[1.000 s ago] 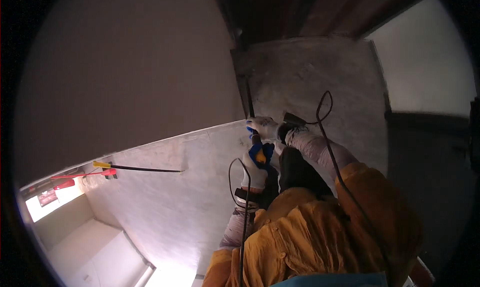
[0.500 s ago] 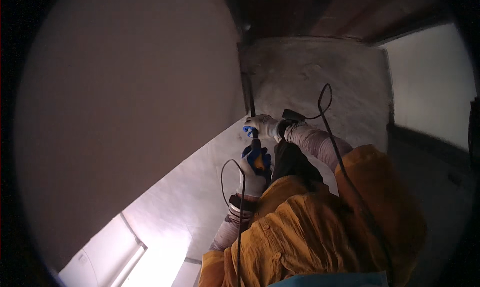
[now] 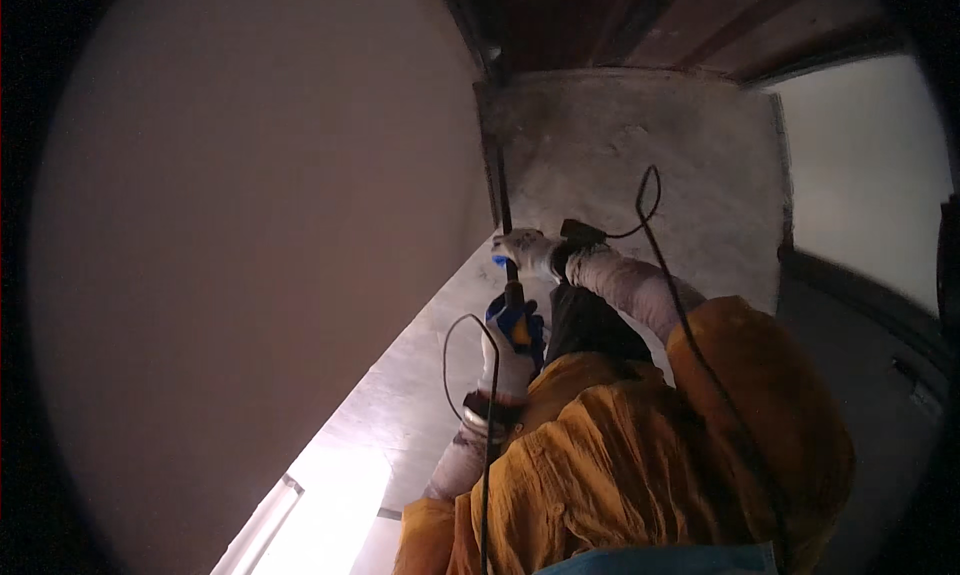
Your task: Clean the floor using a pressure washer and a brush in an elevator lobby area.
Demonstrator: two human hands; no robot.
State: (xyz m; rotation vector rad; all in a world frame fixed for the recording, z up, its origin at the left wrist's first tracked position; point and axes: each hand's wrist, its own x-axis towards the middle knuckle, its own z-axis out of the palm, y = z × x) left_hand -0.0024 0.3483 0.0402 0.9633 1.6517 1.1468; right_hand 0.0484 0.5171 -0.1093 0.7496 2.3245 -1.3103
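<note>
A long, thin dark shaft (image 3: 503, 190) with a black and yellow handle (image 3: 519, 329) stands along the edge of the large wall, and I cannot make out its far tip. My left hand (image 3: 513, 345), in a whitish glove with blue palm and fingers, wraps round the handle. Farther up, my right hand (image 3: 527, 251), gloved likewise, is closed round the shaft. Its fingers are partly hidden. On my right wrist sits a black block (image 3: 582, 233) with a cable; a dark strap (image 3: 492, 409) circles my left wrist.
A broad plain wall (image 3: 260, 215) fills the left. The grey, smudged floor (image 3: 660, 125) lies beyond my hands, with a dark reddish-brown panel (image 3: 680, 20) at the far side and a pale panel (image 3: 850, 165) at the right. Black cables (image 3: 700, 360) loop beside both arms. Bright light (image 3: 330, 505) falls at lower left.
My view has shifted slightly, so the wall covers more of the bright area at lower left. Both hands keep their grip on the tool, with little movement.
</note>
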